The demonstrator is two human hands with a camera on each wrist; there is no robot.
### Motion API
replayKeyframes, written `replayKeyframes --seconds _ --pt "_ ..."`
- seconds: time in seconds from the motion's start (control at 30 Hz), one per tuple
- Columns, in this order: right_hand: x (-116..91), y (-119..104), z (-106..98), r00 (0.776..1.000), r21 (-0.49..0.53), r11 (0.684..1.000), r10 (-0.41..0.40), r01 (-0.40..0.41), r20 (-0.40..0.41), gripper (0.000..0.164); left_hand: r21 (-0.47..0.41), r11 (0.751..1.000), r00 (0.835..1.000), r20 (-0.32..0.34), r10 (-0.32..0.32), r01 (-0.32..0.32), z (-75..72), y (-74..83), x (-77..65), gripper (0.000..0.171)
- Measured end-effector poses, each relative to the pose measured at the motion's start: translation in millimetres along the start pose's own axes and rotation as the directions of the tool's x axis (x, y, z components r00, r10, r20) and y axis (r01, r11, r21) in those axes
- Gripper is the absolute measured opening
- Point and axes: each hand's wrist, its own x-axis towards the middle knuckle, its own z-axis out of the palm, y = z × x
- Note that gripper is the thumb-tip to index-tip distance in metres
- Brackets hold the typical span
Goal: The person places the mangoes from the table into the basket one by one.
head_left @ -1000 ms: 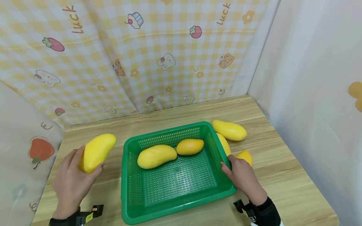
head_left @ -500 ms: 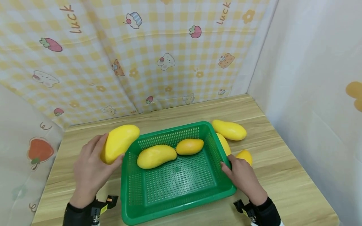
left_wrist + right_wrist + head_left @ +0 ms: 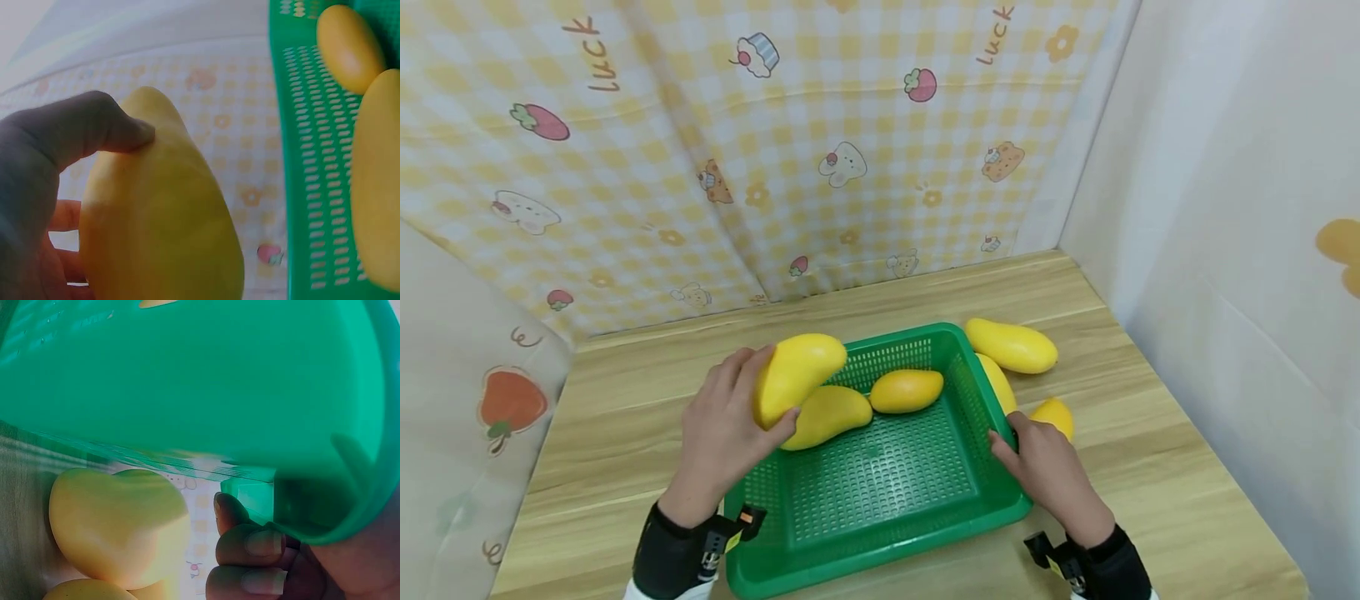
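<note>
My left hand point(image 3: 722, 429) grips a yellow mango point(image 3: 799, 375), thumb on one side and fingers on the other, above the left part of a green plastic basket point(image 3: 880, 546). The left wrist view shows the thumb pressed on the held mango point(image 3: 162, 206). Inside the basket lie a larger mango point(image 3: 831, 419), partly hidden by the held one, and a smaller orange-yellow mango point(image 3: 907, 391). At the basket's right side my right hand point(image 3: 1051, 462) holds the rim, thumb over it; in the right wrist view curled fingers point(image 3: 250, 550) show under the basket's rim point(image 3: 350, 512).
Right of the basket, on the wooden table point(image 3: 1150, 467), lie a long yellow mango point(image 3: 1011, 345), another mango point(image 3: 997, 383) partly behind the basket wall, and one point(image 3: 1054, 416) beside my right hand. A checked cloth point(image 3: 850, 125) hangs behind the table.
My left hand has carried the mango rightward from the table's left side to above the basket. My right hand stays on the rim, and the basket has hardly moved.
</note>
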Motion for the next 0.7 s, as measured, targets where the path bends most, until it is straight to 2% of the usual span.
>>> replayKeyframes --seconds 0.17,0.4,0.5,0.7 --pt "0.5 -0.4 0.2 1.0 0.01 1.0 0.017 -0.018 0.008 0.023 0.018 0.996 0.995 0.054 0.087 -0.088 11.4 11.6 4.6 0.077" --pt "0.6 0.7 1.0 1.0 0.009 1.0 0.001 -0.001 0.004 0.024 0.003 0.997 0.979 0.185 0.079 -0.081 22.3 26.4 5.9 0.078" --pt "0.7 1.1 1.3 1.0 0.007 1.0 -0.007 0.007 -0.001 0.024 0.002 0.997 0.972 0.223 0.081 -0.084 27.4 31.1 4.8 0.076" --pt "0.6 2.0 2.0 1.0 0.015 1.0 -0.004 0.004 0.001 0.025 0.024 0.99 0.953 0.275 0.126 -0.138 36.5 35.1 0.8 0.075"
